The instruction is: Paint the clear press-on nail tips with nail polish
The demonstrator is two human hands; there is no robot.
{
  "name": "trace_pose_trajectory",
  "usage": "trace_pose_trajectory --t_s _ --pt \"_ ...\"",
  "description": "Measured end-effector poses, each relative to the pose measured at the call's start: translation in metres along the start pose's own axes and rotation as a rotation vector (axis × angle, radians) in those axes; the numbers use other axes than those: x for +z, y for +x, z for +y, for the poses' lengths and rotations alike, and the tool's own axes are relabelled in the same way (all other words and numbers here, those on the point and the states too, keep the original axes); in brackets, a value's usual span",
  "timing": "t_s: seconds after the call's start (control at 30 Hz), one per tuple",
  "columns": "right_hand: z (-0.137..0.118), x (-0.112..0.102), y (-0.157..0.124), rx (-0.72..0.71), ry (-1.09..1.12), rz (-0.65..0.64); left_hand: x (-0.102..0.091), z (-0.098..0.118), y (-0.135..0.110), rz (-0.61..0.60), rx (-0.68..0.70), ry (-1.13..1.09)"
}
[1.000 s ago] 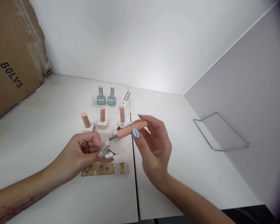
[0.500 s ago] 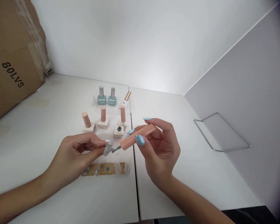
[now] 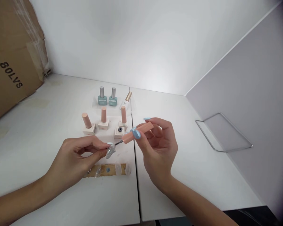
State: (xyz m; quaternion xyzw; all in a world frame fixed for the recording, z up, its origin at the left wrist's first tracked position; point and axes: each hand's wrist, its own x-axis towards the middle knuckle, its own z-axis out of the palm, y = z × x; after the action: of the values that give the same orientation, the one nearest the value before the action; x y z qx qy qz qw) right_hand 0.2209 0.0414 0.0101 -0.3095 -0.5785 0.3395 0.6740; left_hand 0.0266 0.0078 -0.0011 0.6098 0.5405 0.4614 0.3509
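Note:
My left hand (image 3: pixel 80 157) pinches a clear false nail tip (image 3: pixel 110 152) between thumb and fingers, above a tan strip (image 3: pixel 108 169) that carries several more tips. My right hand (image 3: pixel 155 142) grips a peach polish-brush cap (image 3: pixel 138 132) with its thin brush pointing left, the bristles at the upper edge of the held tip. Just behind the brush stands the open polish bottle (image 3: pixel 119 131), its dark neck showing.
Three peach-capped bottles (image 3: pixel 103 118) stand in a row behind, with two teal bottles (image 3: pixel 107 97) and a tilted gold-capped bottle (image 3: pixel 126 99) farther back. A cardboard box (image 3: pixel 11 59) sits far left. A wire frame (image 3: pixel 223 133) lies right, by a slanted white wall.
My right hand drew the brush down along the tip, then lifted it back up and slightly right. My left hand turned the tip and lowered it a little.

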Motion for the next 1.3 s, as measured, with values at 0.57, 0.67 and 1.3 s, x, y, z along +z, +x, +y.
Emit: trace_pose_trajectory --t_s 0.57,0.67,1.3 --pt "-0.0007 -0.0059 -0.0027 -0.097 0.178 -0.286 -0.0029 0.0003 0.0022 -0.082 -0.171 -0.141" --pt "0.0007 -0.0058 -0.0041 -0.094 0.187 -0.323 -0.003 0.0003 0.0007 -0.082 -0.161 -0.116" --pt "-0.0012 -0.0067 -0.0025 -0.081 0.073 -0.277 -0.003 0.0035 0.0023 -0.053 -0.066 -0.078"
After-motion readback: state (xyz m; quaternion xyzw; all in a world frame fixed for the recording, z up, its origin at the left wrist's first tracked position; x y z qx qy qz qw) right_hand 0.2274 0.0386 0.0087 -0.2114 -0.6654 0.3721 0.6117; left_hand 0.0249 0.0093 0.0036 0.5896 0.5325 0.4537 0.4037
